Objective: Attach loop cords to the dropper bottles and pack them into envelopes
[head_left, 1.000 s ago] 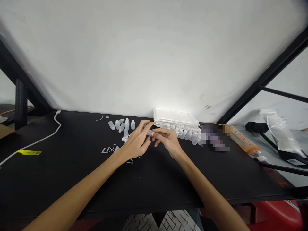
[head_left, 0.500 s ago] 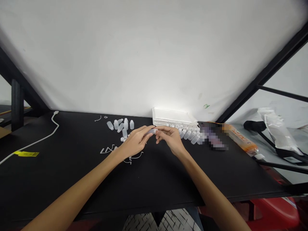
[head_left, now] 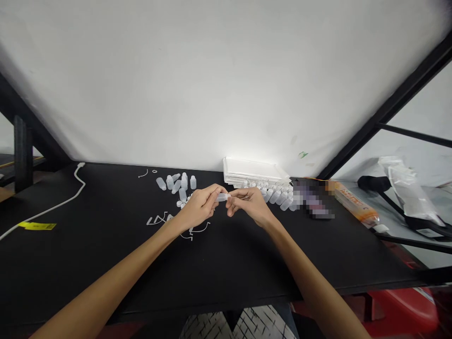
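Over the middle of the black table, a small translucent plastic bottle point(head_left: 221, 197) lies sideways between my two hands. My left hand point(head_left: 199, 205) is closed round its body from the left. The fingertips of my right hand point(head_left: 249, 203) pinch the bottle's neck end, hiding whether a cap is on it. To the left, several loose bottles point(head_left: 176, 187) stand or lie in a group, and small white caps point(head_left: 181, 204) sit partly behind my left hand. Several capped bottles point(head_left: 277, 196) lie in rows to the right of my right hand.
White stacked trays point(head_left: 256, 169) rest against the wall. Thin white plastic pieces point(head_left: 200, 229) lie near my left wrist. A white cable point(head_left: 60, 206) with a yellow tag point(head_left: 38, 226) runs along the left. At the right is an orange-printed plastic pack point(head_left: 353, 203), beside a blurred-out item point(head_left: 316, 202).
The bottle has come more into view between my hands, and its neck end still sits in my right fingertips. My fingers have shifted slightly; the things on the table have stayed put.
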Available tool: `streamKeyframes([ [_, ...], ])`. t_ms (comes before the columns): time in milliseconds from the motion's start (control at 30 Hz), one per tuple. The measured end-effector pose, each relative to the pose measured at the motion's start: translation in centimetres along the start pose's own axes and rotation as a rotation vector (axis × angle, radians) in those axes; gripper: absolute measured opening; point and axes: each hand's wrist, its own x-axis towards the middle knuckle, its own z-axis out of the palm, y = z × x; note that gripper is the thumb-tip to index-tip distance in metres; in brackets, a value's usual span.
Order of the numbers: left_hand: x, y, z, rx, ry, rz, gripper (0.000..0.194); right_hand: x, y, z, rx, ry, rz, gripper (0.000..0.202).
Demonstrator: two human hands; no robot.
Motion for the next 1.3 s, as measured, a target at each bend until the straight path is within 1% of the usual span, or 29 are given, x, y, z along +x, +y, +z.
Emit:
streamKeyframes([
  [167,0.08,-0.13,0.08,-0.016,0.011,-0.044,0.035,-0.01,0.14,0.06,-0.052,-0.029,0.005,0.027],
  [400,0.33,-0.3,0.05,-0.201,-0.045,-0.198,0.031,-0.11,0.39,-0.09,-0.107,-0.076,-0.018,0.028],
  [500,0.49,-0.38,-0.15,-0.245,-0.06,-0.248,0.032,-0.13,0.43,0.09,-0.155,-0.06,-0.037,0.028],
  [633,0.56,-0.6,-0.17,-0.199,-0.033,-0.266,0.036,-0.14,0.2,0.48,-0.062,-0.047,-0.058,0.032],
  [733,0.4,-0.5,-0.08,-0.133,-0.012,-0.235,0.039,-0.17,-0.01,0.54,-0.013,-0.054,-0.056,0.032],
  [800,0.23,-0.3,-0.09,-0.038,0.009,-0.142,0.037,-0.16,-0.09,0.49,0.022,-0.043,-0.041,0.031],
  [900,0.02,0.05,-0.15,0.144,0.019,0.025,0.029,-0.08,-0.13,0.37,0.094,0.003,-0.009,0.032],
  [1000,-0.09,0.24,-0.11,0.229,0.011,0.089,0.027,-0.01,-0.18,0.19,0.134,0.01,0.03,0.032],
  [1067,-0.11,0.23,-0.04,0.208,0.009,0.089,0.027,-0.04,-0.26,0.02,0.136,-0.024,0.04,0.032],
  [1133,-0.11,0.11,0.0,0.138,0.003,0.059,0.028,-0.14,-0.33,-0.17,0.13,-0.071,0.032,0.032],
  [1233,-0.03,-0.18,-0.02,-0.039,-0.021,-0.017,0.028,-0.34,-0.34,-0.35,0.1,-0.125,0.012,0.031],
  [1300,0.08,-0.29,-0.06,-0.173,-0.035,-0.061,0.028,-0.43,-0.3,-0.32,0.064,-0.137,-0.002,0.031],
])
